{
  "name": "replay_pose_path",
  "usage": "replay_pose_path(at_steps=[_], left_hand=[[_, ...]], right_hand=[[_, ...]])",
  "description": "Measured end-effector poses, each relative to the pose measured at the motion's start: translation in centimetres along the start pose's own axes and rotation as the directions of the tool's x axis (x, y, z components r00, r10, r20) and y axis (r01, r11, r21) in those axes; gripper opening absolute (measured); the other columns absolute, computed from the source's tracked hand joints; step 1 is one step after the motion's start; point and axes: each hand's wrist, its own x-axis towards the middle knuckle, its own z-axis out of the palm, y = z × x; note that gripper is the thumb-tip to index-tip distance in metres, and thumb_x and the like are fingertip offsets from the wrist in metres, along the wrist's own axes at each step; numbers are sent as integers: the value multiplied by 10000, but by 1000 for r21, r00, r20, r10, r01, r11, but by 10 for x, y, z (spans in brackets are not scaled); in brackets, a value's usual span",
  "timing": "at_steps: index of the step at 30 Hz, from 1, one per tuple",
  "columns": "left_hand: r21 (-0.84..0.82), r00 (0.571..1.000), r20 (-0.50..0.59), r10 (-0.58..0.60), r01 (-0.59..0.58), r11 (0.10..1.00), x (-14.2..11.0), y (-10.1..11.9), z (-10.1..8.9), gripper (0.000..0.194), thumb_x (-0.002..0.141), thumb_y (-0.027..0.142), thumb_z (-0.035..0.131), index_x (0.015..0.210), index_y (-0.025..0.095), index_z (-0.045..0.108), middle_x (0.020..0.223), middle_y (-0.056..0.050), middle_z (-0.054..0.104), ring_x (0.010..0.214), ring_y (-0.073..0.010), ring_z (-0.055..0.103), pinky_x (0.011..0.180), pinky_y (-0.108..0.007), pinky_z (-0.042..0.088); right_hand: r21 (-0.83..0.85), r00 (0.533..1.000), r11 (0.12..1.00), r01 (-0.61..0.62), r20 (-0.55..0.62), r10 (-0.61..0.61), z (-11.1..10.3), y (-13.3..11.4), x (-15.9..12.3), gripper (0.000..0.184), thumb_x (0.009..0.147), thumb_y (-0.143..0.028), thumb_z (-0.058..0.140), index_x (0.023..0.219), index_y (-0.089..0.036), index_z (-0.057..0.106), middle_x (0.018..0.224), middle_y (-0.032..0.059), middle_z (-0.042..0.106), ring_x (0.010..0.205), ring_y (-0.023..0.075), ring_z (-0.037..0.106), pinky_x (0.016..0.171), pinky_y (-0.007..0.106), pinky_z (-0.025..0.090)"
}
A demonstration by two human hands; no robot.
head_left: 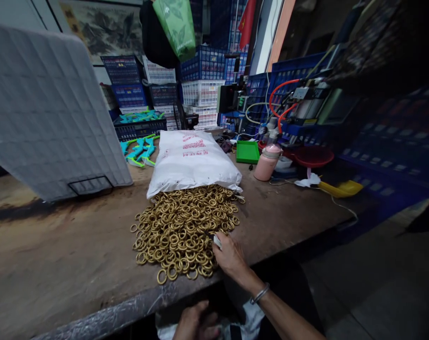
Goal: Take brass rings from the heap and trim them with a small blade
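A heap of brass-coloured rings point(182, 226) lies on the table in front of a white printed sack point(196, 158). At the heap's right edge my right hand point(232, 259) is closed around a small tool with a thin dark tip point(209, 234); its exact kind is too small to tell. A pale patch shows beside my thumb. The dark tip points into the rings. Below the table's front edge, near my lap, is my left hand point(196, 322). Its fingers are blurred and partly in shadow, so what they hold, if anything, cannot be seen.
A tall pale panel point(58, 113) stands at the left. Turquoise plastic parts point(140, 150) lie behind it. Towards the right are a green tray point(247, 152), a pink bottle point(267, 163), a red bowl point(313, 156) and a yellow scoop point(342, 190). Stacked crates point(203, 66) line the back.
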Motion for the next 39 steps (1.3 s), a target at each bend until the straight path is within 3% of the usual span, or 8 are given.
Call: replay_pose_path(at_steps=[3,6,9,12,17,20,26,39], left_hand=[[258,980,189,58,-107,960,-20,3,12,381,576,402,718,785,118,573,728,-75,593,583,-167,590,471,-264,453],[343,897,352,269,-391,854,-52,16,33,442,561,520,680,751,136,572,607,-20,561,461,-116,520,371,-201,377],[372,810,325,488,-584,721,-79,38,55,416,673,532,571,856,158,558,492,46,471,364,-77,388,326,-179,284],[352,679,206,704,-723,594,-90,59,71,340,680,431,615,897,179,547,517,67,433,433,-72,388,417,-174,303],[451,562,321,762,-798,399,-89,74,81,197,724,302,579,865,168,610,590,28,500,555,-109,444,535,-202,355],[446,586,371,721,-793,415,-89,75,79,158,736,305,564,693,157,600,608,18,515,561,-102,443,540,-198,357],[432,743,236,627,-658,617,-91,67,75,274,725,444,554,734,171,526,500,72,442,369,-49,335,369,-160,261],[350,789,380,484,-606,714,-84,55,62,306,767,456,512,682,163,492,459,63,433,354,-43,331,354,-156,264]], right_hand=[[43,999,999,19,-36,-18,-9,5,3,91,784,-200,434,771,-194,524,633,2,577,563,114,490,511,229,208],[81,994,994,73,-84,-66,-21,9,3,90,770,-188,423,760,-196,513,593,-16,535,529,110,459,504,223,214],[183,978,962,201,-89,-187,-28,11,-4,80,729,-157,436,752,-195,503,608,-23,517,543,105,460,519,204,257],[287,952,908,304,-49,-303,-33,10,-17,128,684,-116,452,773,-196,497,630,-29,514,567,102,469,542,191,294],[412,928,854,319,46,-369,-38,3,-38,116,688,-104,459,756,-191,494,617,-32,499,567,101,453,553,194,318],[525,944,817,238,71,-321,-38,0,-43,42,739,-162,462,711,-185,484,599,-41,464,557,90,419,537,187,322],[740,958,673,-5,196,-208,-30,-1,-45,234,853,-364,387,752,-176,483,559,-56,437,541,80,411,547,186,348],[675,963,737,-18,211,-170,-28,-8,-51,185,789,-300,468,658,-171,481,609,-52,442,598,83,407,559,182,333]])
